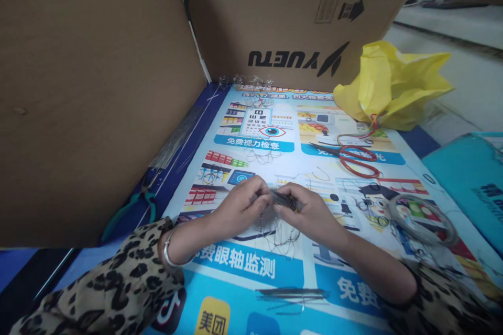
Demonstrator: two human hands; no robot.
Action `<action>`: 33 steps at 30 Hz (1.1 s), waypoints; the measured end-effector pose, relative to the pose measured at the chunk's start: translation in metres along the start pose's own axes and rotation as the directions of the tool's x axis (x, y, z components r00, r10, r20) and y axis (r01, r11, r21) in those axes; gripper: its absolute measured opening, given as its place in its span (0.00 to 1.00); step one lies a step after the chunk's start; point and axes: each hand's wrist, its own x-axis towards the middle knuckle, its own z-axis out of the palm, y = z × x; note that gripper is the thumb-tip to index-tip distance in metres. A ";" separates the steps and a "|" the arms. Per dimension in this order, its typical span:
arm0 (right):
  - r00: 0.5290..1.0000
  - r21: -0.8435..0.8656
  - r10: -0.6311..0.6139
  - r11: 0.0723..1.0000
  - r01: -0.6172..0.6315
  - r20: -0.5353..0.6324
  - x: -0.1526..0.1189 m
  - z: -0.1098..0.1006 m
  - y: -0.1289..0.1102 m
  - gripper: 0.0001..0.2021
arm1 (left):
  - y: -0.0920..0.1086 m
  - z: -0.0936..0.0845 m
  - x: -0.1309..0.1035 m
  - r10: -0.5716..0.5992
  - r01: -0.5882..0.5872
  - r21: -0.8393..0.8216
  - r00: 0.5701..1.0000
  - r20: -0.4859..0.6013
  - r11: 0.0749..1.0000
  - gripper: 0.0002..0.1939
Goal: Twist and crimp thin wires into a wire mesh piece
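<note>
Thin dark wire bundle (280,200) pinched between both hands.

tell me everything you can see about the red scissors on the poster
The red scissors lie flat on the printed poster, to the right of and beyond both hands, just below the yellow plastic bag. Two red loop handles, plastic by the look, point right; the dark blades point left and look closed. Neither hand touches them.

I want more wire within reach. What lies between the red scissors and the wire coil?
In the head view, only bare printed poster separates the red scissors from the wire coil.
</note>
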 end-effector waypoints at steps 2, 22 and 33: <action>1.000 -0.005 -0.003 1.000 0.003 -0.006 -0.001 0.000 0.000 0.05 | 0.000 0.001 0.000 -0.005 0.005 0.018 1.000 0.005 1.000 0.04; 0.996 -0.114 -0.087 0.990 0.085 -0.015 -0.001 0.003 -0.001 0.04 | 0.002 0.003 -0.002 0.098 -0.121 0.391 0.992 0.078 0.912 0.04; 0.989 -0.187 -0.142 0.972 0.145 0.029 -0.001 0.005 -0.003 0.03 | 0.011 -0.006 0.000 0.031 -0.137 0.510 0.977 0.212 0.849 0.07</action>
